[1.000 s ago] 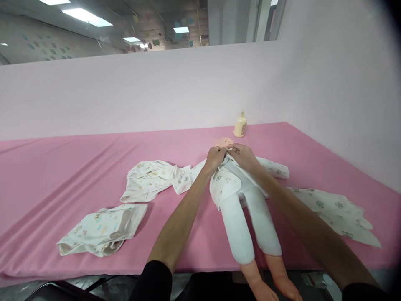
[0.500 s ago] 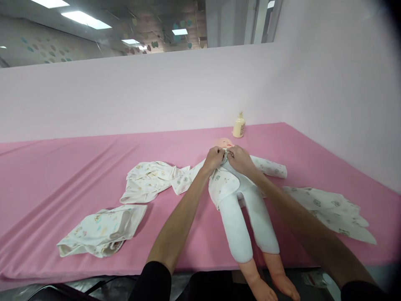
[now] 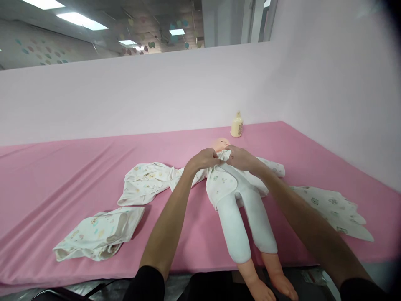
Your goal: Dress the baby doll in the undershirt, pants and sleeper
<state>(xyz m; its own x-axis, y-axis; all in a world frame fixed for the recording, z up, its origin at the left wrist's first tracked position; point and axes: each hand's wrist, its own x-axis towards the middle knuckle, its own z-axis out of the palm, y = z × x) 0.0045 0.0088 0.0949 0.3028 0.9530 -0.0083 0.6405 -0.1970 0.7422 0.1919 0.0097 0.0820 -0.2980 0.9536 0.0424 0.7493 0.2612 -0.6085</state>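
Doll [image 3: 234,228]: face up on the pink counter [image 3: 81,171], both feet past the near edge; a tug toward the person could slide it off.
Patterned top [image 3: 221,182]: on the doll, front flaps parted low down; pulling one side harder could set it crooked.
Left grip: hand [image 3: 204,159] at the collar's left, fingers curled; cannot tell if cloth is pinched.
Right grip: hand [image 3: 243,159] at the collar beside the chin, fingers bent; pinch likewise unclear. Pulling the hands apart could strain the neckline.
Bunched garment [image 3: 145,182]: meets the doll's left-hand sleeve in view; could drag along if caught.
Bottle [image 3: 237,126]: upright, near the head [image 3: 220,144]; shoving the doll back could topple it.
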